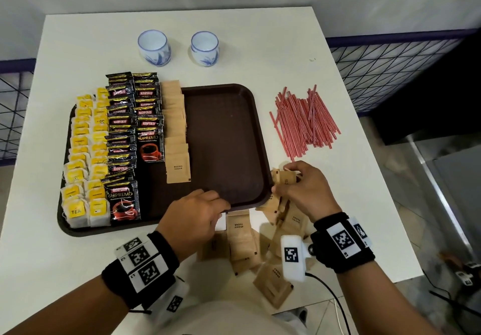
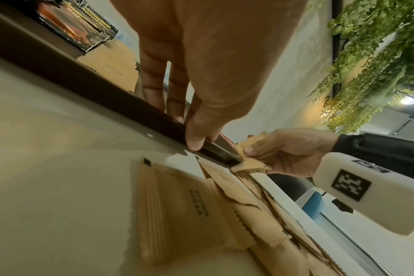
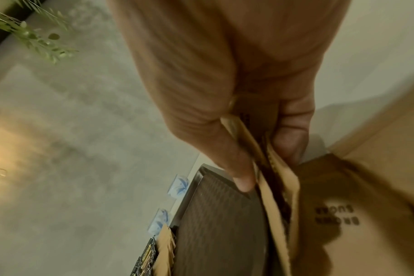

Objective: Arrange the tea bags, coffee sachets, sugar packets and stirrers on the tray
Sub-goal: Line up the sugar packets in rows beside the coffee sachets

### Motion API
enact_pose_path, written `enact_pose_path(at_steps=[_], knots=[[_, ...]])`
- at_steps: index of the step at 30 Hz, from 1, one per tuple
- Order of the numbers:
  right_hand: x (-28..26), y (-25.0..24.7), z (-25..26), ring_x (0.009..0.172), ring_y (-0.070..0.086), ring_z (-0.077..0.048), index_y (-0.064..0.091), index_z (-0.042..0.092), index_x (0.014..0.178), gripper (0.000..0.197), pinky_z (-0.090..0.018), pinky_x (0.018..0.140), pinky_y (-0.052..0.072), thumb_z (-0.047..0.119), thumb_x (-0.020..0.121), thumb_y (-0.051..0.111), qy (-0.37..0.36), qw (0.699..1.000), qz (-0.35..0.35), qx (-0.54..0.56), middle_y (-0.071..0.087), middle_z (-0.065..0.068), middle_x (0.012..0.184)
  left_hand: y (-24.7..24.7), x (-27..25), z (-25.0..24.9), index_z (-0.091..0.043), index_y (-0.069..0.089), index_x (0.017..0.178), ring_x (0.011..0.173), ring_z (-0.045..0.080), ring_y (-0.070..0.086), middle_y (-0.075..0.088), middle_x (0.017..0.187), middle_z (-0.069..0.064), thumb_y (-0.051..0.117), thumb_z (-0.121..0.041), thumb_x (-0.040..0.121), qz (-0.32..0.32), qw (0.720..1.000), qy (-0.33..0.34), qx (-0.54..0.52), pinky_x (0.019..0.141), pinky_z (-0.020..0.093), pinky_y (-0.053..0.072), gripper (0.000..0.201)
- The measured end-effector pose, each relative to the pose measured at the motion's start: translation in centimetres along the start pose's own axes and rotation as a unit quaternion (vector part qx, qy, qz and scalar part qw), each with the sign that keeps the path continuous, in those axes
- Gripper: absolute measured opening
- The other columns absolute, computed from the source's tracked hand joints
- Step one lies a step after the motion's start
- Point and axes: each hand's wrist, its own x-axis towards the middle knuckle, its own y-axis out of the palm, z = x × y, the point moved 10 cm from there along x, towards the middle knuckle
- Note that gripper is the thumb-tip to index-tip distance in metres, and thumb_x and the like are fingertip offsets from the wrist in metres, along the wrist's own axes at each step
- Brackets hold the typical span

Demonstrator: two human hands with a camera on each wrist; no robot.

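Observation:
A brown tray [image 1: 223, 139] holds rows of yellow tea bags [image 1: 83, 157], black coffee sachets [image 1: 130, 126] and one column of brown sugar packets [image 1: 175, 131]; its right half is bare. My left hand [image 1: 221, 205] pinches the tray's near rim [image 2: 83, 80], thumb outside and fingers inside. Beside the tray's near right corner, my right hand [image 1: 281, 186] grips a small bunch of sugar packets [image 3: 279, 186] between thumb and fingers. More loose sugar packets [image 1: 242, 241] lie scattered on the table in front of the tray. Red stirrers [image 1: 304, 121] lie in a pile right of the tray.
Two blue-and-white cups [image 1: 154, 47] [image 1: 204, 48] stand behind the tray. The white table [image 1: 364, 204] ends close to the right of the stirrers and just in front of the loose packets. A dark mesh railing [image 1: 390, 69] runs behind.

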Motion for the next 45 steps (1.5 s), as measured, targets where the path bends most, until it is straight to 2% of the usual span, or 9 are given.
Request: enact_pose_path(at_steps=[8, 11, 16, 22, 25, 32, 35, 41, 45], knots=[[0.3, -0.5, -0.4, 0.064, 0.063, -0.02, 0.071, 0.01, 0.079, 0.029, -0.037, 0.063, 0.057, -0.014, 0.064, 0.065, -0.006, 0.998, 0.002, 0.07, 0.068, -0.004, 0.066, 0.4, 0.0, 0.5, -0.034, 0.073, 0.1, 0.079, 0.014, 0.063, 0.068, 0.092, -0.014, 0.056, -0.026, 0.084, 0.012, 1.0, -0.017, -0.015, 0.047, 0.03, 0.054, 0.025], [0.0, -2.7, -0.6, 0.067, 0.068, -0.025, 0.071, 0.01, 0.081, 0.029, -0.05, 0.071, 0.062, -0.015, 0.065, 0.073, 0.002, 0.993, -0.024, 0.114, 0.072, -0.011, 0.072, 0.4, 0.0, 0.4, -0.034, 0.074, 0.099, 0.079, 0.014, 0.064, 0.069, 0.092, -0.014, 0.06, -0.025, 0.082, 0.019, 1.0, -0.017, -0.007, 0.046, 0.029, 0.053, 0.024], [-1.0, -5.7, 2.2, 0.082, 0.072, -0.021, 0.071, 0.011, 0.096, 0.034, -0.037, 0.075, 0.062, -0.012, 0.072, 0.076, -0.053, 0.979, -0.048, 0.192, 0.075, -0.007, 0.089, -1.0, 0.3, 0.8, -0.031, 0.065, 0.123, 0.097, 0.005, 0.06, 0.062, 0.108, -0.015, 0.057, -0.04, 0.091, 0.007, 0.991, -0.059, -0.121, 0.074, 0.026, 0.055, 0.034], [-1.5, 1.5, 5.8, 0.087, 0.071, -0.018, 0.069, 0.018, 0.095, 0.037, -0.037, 0.076, 0.061, -0.012, 0.074, 0.076, -0.089, 0.971, 0.073, 0.211, 0.075, 0.001, 0.089, -0.8, 2.4, 1.6, -0.034, 0.039, 0.142, 0.11, 0.003, 0.063, 0.062, 0.121, -0.016, 0.067, -0.057, 0.083, 0.051, 0.888, -0.167, -0.426, 0.091, 0.024, 0.051, 0.069], [-1.4, 4.9, 6.0, 0.09, 0.069, -0.027, 0.066, 0.015, 0.096, 0.031, -0.049, 0.081, 0.059, -0.008, 0.077, 0.077, -0.064, 0.964, 0.115, 0.233, 0.072, -0.009, 0.093, -0.1, 2.9, 1.9, -0.025, 0.042, 0.14, 0.109, 0.011, 0.067, 0.067, 0.124, -0.003, 0.061, -0.03, 0.097, 0.06, 0.838, -0.174, -0.514, 0.087, 0.034, 0.058, 0.047], [-1.9, 10.1, 7.2, 0.082, 0.066, -0.024, 0.056, 0.003, 0.101, 0.012, -0.033, 0.068, 0.054, -0.005, 0.092, 0.054, 0.017, 0.906, 0.21, 0.366, 0.067, -0.014, 0.091, -1.4, 2.5, 5.0, -0.01, 0.057, 0.113, 0.097, 0.018, 0.072, 0.076, 0.101, 0.004, 0.058, -0.009, 0.099, -0.007, 0.827, -0.216, -0.519, 0.086, 0.034, 0.056, 0.014], [-2.0, 11.6, 7.7, 0.091, 0.062, -0.027, 0.061, -0.002, 0.115, 0.037, -0.04, 0.079, 0.049, 0.011, 0.082, 0.053, 0.04, 0.896, 0.232, 0.376, 0.068, -0.015, 0.101, -1.8, 2.2, 5.6, -0.009, 0.056, 0.107, 0.094, 0.022, 0.072, 0.077, 0.099, 0.007, 0.058, -0.007, 0.098, -0.019, 0.801, -0.223, -0.555, 0.083, 0.037, 0.058, 0.009], [-1.3, 13.4, 9.1, 0.1, 0.068, -0.021, 0.065, 0.016, 0.115, 0.06, -0.039, 0.089, 0.051, 0.067, 0.085, 0.057, -0.007, 0.952, 0.238, 0.192, 0.071, -0.009, 0.108, -2.2, 2.2, 6.4, -0.02, 0.056, 0.123, 0.095, 0.016, 0.071, 0.077, 0.101, 0.006, 0.062, -0.003, 0.095, -0.038, 0.749, -0.236, -0.618, 0.078, 0.031, 0.057, 0.033], [-0.4, 12.7, 10.5, 0.081, 0.062, -0.01, 0.053, 0.022, 0.104, 0.043, -0.03, 0.072, 0.05, 0.057, 0.084, 0.069, -0.072, 0.975, 0.19, 0.094, 0.064, 0.004, 0.089, -3.1, 1.8, 8.0, -0.029, 0.057, 0.125, 0.102, 0.008, 0.07, 0.075, 0.107, 0.003, 0.065, -0.001, 0.093, -0.085, 0.764, -0.239, -0.594, 0.08, 0.018, 0.054, 0.044]])
